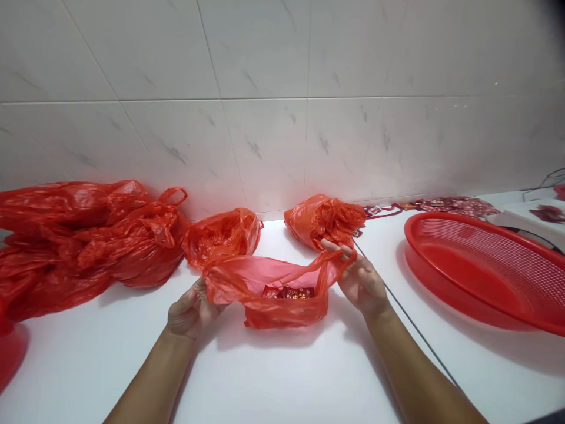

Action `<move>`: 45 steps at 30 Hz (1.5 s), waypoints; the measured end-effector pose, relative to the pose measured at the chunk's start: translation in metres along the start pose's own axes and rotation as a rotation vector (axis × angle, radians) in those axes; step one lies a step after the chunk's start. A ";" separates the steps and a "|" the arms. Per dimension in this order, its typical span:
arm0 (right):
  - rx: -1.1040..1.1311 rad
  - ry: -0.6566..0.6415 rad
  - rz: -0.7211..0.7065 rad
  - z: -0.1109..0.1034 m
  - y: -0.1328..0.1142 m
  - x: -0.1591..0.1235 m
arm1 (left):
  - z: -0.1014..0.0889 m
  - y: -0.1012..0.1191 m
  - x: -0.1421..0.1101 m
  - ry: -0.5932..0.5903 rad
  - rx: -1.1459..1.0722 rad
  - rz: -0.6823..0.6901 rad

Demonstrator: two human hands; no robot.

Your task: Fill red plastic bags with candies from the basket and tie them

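A thin red plastic bag [286, 312] rests on the white table in front of me, its mouth spread wide. Inside lie a few small dark red packets [299, 292] with gold and white print. My left hand [194, 311] is closed on the bag's left edge, its fingertips partly behind the film. At the right edge, my right hand [362, 281] grips the bag's rim, fingers against the plastic. Just behind the bag sit two more red plastic bags, an opened one [223, 235] and a crumpled one [324, 221].
A large heap of red plastic bags [88, 235] covers the left back. On the right stands a red plastic basket [468, 288] with a mesh side. Small red packets [459, 206] lie along the tiled wall [265, 141]. A seam crosses the white table [273, 383] at right.
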State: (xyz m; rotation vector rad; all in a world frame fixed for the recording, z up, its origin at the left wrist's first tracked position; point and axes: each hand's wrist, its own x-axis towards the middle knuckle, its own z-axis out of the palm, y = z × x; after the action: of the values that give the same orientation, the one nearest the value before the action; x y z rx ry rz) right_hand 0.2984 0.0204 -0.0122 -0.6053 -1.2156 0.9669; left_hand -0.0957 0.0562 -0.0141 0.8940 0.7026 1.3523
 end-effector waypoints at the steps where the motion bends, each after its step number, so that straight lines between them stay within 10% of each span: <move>1: -0.035 0.014 -0.019 0.002 0.002 0.000 | 0.005 0.000 0.000 -0.016 -0.038 -0.031; 20: -0.238 -0.120 -0.159 0.034 0.019 -0.023 | 0.048 -0.013 -0.004 0.074 0.487 0.275; 25: -0.347 -0.191 -0.226 0.045 0.027 -0.030 | 0.054 -0.029 -0.014 0.333 1.040 0.687; 31: -0.481 -0.166 -0.170 0.049 0.030 -0.030 | 0.038 -0.023 -0.011 0.503 1.193 1.182; 36: -0.508 -0.159 -0.135 0.050 0.032 -0.028 | 0.049 -0.018 -0.026 0.017 1.294 1.362; 41: -0.457 -0.133 -0.017 0.053 0.035 -0.034 | 0.085 -0.041 -0.037 -0.750 1.277 0.844; 45: -0.256 0.025 0.044 0.058 0.030 -0.034 | 0.094 -0.060 -0.034 -0.799 1.213 0.509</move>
State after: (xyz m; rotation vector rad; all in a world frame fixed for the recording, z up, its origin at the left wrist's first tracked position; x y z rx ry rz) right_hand 0.2330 0.0001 -0.0382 -0.8469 -1.3189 0.8433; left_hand 0.0114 0.0099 -0.0207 2.5310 0.6266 0.7236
